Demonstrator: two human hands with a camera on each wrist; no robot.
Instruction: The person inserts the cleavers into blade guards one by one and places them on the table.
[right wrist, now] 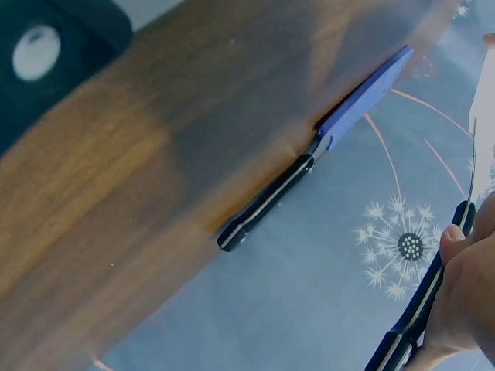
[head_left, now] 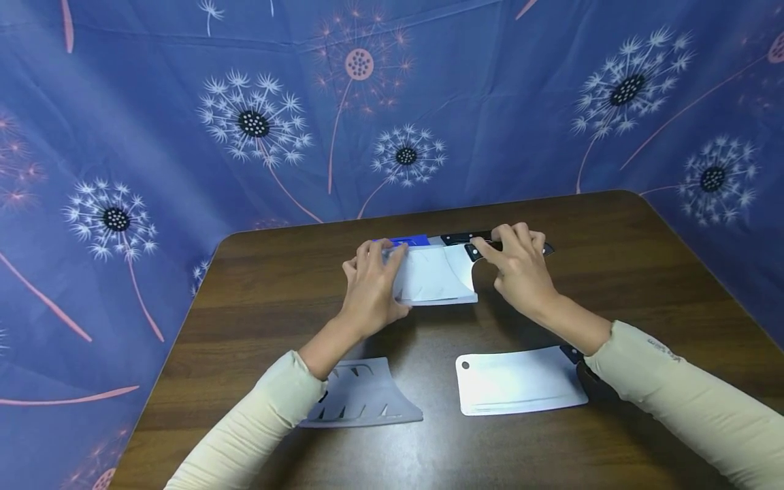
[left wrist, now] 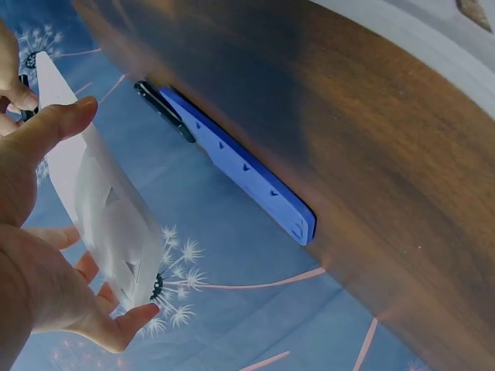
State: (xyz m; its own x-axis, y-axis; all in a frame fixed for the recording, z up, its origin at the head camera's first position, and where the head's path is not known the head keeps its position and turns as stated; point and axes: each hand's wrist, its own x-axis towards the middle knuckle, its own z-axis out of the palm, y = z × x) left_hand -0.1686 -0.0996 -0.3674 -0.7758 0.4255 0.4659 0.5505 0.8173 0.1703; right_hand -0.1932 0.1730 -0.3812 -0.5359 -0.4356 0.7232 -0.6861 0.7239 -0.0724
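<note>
1. Head view: the blue cloth, softly creased, carries a print of white and pink dandelions.
2. The table is brown, wood-grained and faintly glossy, with rounded far corners.
3. The right sleeve is pale fabric; its small dark mark is too blurred to read.
4. A knife, broad and shiny, is held above the table, its blade largely inside a cloudy pale cover.
5. A cleaver, smooth metal with one round corner hole, lies at near right.
6. A grey cover, slotted and curved along one side, lies at near left.
7. A blue cover sheathes a black-handled knife near the far edge.
8. The left hand grips the pale cover; the right hand grips the held knife's black handle.
</note>
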